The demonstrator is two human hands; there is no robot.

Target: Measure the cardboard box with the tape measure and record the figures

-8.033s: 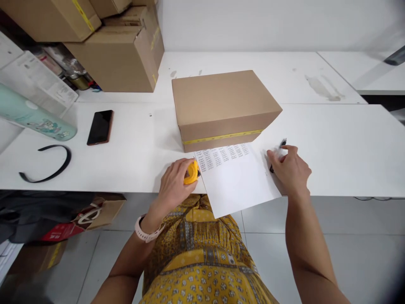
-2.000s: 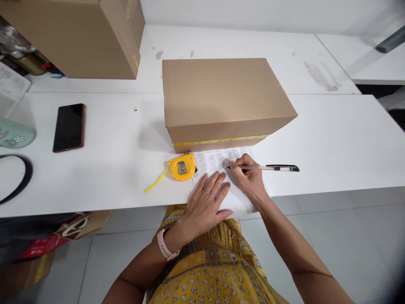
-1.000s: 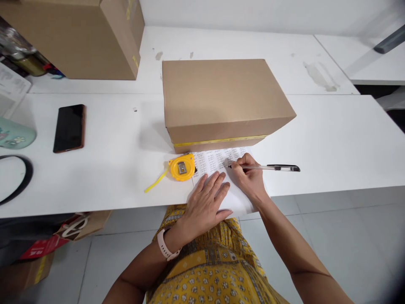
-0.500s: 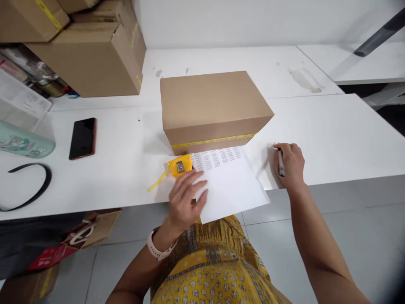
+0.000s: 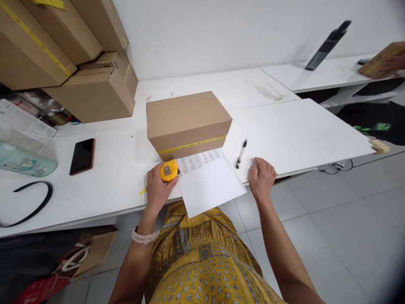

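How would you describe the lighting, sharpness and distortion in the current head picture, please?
In the head view, light is soft and fairly even, with faint shadows on the white table beside the cardboard box and right hand; in that view, writing on the paper is too small to read; there too, the dark bottle leans outward, perhaps from wide-lens distortion, and the right corners darken.

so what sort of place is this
Probably an office or stockroom workspace, judging by the stacked cardboard boxes, the long white desk and the yellow tape measure in hand.
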